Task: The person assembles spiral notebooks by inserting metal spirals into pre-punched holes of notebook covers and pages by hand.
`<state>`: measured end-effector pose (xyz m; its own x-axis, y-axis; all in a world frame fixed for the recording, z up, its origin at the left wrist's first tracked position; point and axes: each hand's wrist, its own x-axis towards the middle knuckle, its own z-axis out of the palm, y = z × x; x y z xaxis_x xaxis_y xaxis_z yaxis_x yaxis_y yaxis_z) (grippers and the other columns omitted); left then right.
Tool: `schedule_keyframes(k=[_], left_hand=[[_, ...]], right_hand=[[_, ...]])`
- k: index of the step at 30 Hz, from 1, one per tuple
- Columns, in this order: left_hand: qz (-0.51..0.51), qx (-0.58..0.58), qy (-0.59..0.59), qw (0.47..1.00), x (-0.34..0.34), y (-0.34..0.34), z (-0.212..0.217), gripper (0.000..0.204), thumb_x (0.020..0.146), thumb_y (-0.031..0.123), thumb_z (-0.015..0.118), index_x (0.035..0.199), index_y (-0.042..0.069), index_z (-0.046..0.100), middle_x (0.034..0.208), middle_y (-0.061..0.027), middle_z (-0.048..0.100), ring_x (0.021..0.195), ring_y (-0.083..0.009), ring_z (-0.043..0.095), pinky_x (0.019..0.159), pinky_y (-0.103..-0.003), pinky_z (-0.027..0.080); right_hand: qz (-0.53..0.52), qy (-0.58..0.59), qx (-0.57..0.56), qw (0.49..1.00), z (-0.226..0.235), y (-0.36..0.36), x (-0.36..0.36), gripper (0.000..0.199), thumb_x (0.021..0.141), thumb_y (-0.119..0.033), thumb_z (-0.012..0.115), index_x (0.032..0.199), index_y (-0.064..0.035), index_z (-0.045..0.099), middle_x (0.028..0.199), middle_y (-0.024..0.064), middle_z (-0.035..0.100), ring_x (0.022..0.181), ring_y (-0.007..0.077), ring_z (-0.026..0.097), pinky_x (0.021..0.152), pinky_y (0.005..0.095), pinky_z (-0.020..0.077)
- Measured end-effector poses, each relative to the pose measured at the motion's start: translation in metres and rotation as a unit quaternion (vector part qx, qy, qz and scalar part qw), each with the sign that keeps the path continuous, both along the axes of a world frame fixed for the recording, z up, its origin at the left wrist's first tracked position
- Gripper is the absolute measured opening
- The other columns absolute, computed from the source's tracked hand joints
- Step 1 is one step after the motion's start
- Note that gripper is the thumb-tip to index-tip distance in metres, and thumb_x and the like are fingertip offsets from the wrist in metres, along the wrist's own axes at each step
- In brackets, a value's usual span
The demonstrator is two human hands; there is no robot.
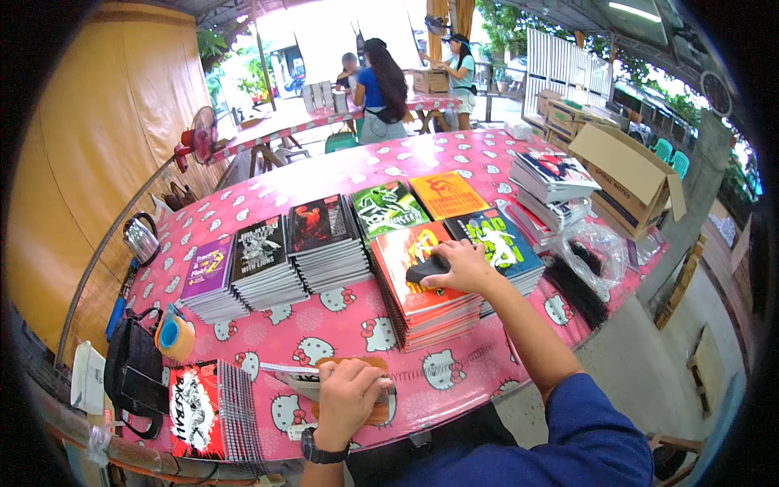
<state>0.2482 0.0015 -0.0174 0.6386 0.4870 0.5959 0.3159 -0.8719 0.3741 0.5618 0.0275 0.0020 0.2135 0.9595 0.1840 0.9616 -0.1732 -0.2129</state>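
Note:
My left hand [350,398], with a black watch at its wrist, is closed around a thin notebook [294,375] over a brown wooden board [375,365]. Its fingers hide most of the notebook. A thin spiral coil [442,367] stretches rightward from beside that hand across the pink cloth. My right hand [464,266] reaches farther forward, fingers closed on a small black object [428,269] whose kind I cannot make out. That object rests on top of a stack of orange-covered spiral notebooks [418,304].
Other notebook stacks include purple [209,264], green [389,207] and red [195,410]. A black bag [134,365] and tape roll [173,334] lie at left. Black coils [580,292], a plastic bag [596,264] and an open carton [629,174] are at right. People stand beyond the table.

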Motion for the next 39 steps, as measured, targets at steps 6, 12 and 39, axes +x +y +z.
schedule_keyframes(k=[6, 12, 39], left_hand=[[-0.001, 0.006, -0.027, 1.0, 0.0, -0.002, 0.002, 0.014, 0.074, 0.024, 0.067, 0.084, 0.015, 0.063, 0.082, 0.001, 0.06, 0.081, -0.0178, 0.054, 0.084, -0.04, 0.029], [0.023, -0.018, -0.05, 0.998, 0.004, -0.007, 0.012, 0.011, 0.077, 0.024, 0.064, 0.076, 0.014, 0.061, 0.077, 0.0004, 0.058, 0.082, -0.018, 0.054, 0.084, -0.04, 0.029], [0.106, -0.052, -0.039, 0.992, -0.03, 0.008, -0.003, 0.044, 0.059, 0.02, 0.08, 0.097, 0.012, 0.06, 0.079, 0.0005, 0.06, 0.083, -0.0182, 0.058, 0.1, -0.047, 0.019]], right_hand=[[0.003, 0.016, 0.07, 0.997, -0.004, -0.008, -0.015, 0.074, 0.06, -0.053, 0.072, 0.118, -0.0097, 0.056, 0.127, 0.016, 0.049, 0.115, 0.0329, 0.045, 0.098, 0.0479, 0.0286], [0.274, 0.573, -0.004, 0.772, -0.011, -0.049, -0.063, 0.068, 0.075, -0.05, 0.063, 0.123, -0.0044, 0.05, 0.121, 0.0101, 0.052, 0.117, 0.0198, 0.044, 0.1, 0.0329, 0.0306], [0.331, 0.598, -0.042, 0.729, -0.043, -0.05, -0.102, 0.071, 0.078, -0.063, 0.05, 0.102, 0.0028, 0.062, 0.105, 0.0125, 0.061, 0.108, 0.0217, 0.052, 0.095, 0.0357, 0.0358]])
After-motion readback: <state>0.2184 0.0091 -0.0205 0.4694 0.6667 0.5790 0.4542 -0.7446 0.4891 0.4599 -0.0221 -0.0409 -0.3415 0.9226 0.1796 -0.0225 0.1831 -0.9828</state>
